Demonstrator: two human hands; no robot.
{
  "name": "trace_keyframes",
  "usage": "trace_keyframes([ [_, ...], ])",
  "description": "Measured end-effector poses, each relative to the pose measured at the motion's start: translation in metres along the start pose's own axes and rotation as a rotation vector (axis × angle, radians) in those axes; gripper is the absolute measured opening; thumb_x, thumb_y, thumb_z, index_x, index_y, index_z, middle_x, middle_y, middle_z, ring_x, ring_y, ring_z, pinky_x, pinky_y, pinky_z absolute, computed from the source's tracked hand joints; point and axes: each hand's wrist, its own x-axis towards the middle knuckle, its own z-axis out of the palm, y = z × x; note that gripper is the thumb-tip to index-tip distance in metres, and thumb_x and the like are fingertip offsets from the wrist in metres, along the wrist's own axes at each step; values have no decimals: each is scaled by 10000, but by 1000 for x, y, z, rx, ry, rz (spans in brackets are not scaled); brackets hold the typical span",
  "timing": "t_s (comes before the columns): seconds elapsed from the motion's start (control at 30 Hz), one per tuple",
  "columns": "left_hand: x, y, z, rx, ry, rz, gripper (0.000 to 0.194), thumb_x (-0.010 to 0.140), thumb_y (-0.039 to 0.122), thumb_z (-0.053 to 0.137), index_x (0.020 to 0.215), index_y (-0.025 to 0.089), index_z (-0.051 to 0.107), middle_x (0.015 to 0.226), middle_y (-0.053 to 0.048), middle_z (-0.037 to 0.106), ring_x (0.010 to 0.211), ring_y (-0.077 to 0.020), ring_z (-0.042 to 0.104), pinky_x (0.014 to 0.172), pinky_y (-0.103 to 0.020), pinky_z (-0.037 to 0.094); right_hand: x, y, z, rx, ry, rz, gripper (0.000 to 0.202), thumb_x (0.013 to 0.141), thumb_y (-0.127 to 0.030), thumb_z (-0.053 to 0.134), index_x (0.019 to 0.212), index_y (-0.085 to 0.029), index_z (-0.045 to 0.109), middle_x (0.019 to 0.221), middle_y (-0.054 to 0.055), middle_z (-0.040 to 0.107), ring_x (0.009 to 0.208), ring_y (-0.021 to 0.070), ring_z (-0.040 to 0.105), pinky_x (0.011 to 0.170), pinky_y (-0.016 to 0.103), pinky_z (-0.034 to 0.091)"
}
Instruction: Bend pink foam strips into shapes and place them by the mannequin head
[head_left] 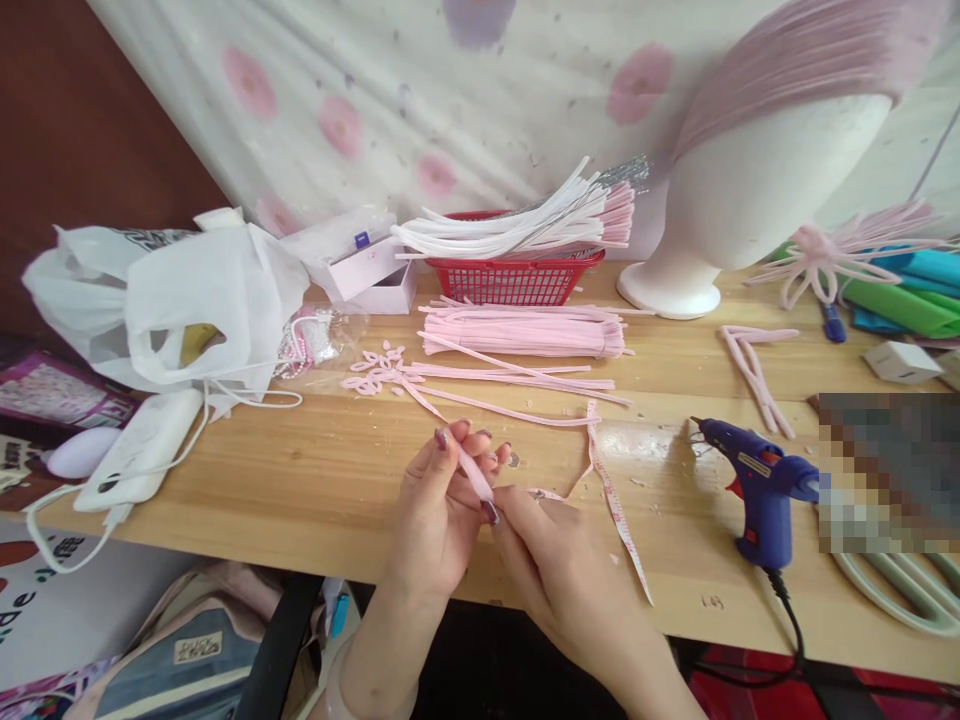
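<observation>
My left hand (442,510) holds a pale pink strip (474,474) between thumb and fingers, near the table's front edge. My right hand (559,565) pinches the lower end of the same strip, its fingertips close to my left hand. Just beyond my hands lie several loose pink stems (517,378) and a group of small pink looped petals (375,372). A pink and white measuring tape (616,510) curls to the right of my hands. Behind the loose stems rests a thick pink bundle (525,332).
A blue glue gun (765,480) and green-handled scissors (892,590) lie at right. A red basket (517,283) of stems, a white foam head (757,190) and bent pink stems (754,375) stand or lie farther back. White bags (202,300) and a power strip (142,450) are left.
</observation>
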Motion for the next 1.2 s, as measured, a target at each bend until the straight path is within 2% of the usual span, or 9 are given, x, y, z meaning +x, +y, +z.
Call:
trace_keyframes([
  [0.1,0,1,-5,64,-35,-30,305,657,464,875,803,216,772,704,22,732,620,-108,669,727,-281,608,0,-1,-3,177,10,20,244,961,-102,398,753,-227,373,610,-47,452,501,106,423,496,211,314],
  [0.23,-7,-1,-14,209,-91,-94,349,680,474,860,844,178,775,757,-31,745,685,-122,673,610,-197,541,-1,0,-5,207,25,29,227,944,-86,407,767,-221,365,617,-59,425,498,86,390,491,199,276],
  [0.37,-15,-4,-17,336,-32,-27,264,705,382,865,858,186,774,898,-42,755,818,-124,661,721,-187,530,-1,3,-3,115,46,33,204,944,-93,406,778,-212,403,602,-62,411,480,81,379,482,204,247],
  [0.47,-16,-4,-16,377,-46,3,259,762,401,818,897,186,774,927,-48,738,840,-125,637,735,-191,513,-1,4,-2,66,47,20,215,955,-115,395,761,-207,412,596,-56,402,475,87,380,482,212,247],
  [0.6,-16,-4,-14,339,-92,5,224,820,397,764,881,183,740,845,-33,689,754,-114,604,664,-199,484,-1,3,-2,50,37,20,220,953,-128,391,748,-207,405,585,-51,401,469,91,379,481,218,246],
  [0.8,-19,-5,-15,275,-147,-11,189,847,384,738,899,205,702,865,-14,659,745,-98,587,671,-189,477,-3,1,-5,139,2,28,224,944,-122,398,739,-209,369,602,-52,406,502,84,377,504,206,268],
  [1.07,-17,-4,-24,143,-256,-99,137,854,334,735,857,206,687,898,-24,619,781,-116,591,698,-213,489,-5,0,-7,217,-32,8,244,931,-107,402,724,-211,325,634,-44,390,559,95,370,542,224,272],
  [1.2,-19,-5,-26,68,-309,-168,160,827,343,763,819,204,683,893,-14,605,806,-123,600,720,-221,498,-7,2,-9,344,-71,15,266,936,-99,410,720,-213,302,622,-56,358,545,83,349,535,210,276],
])
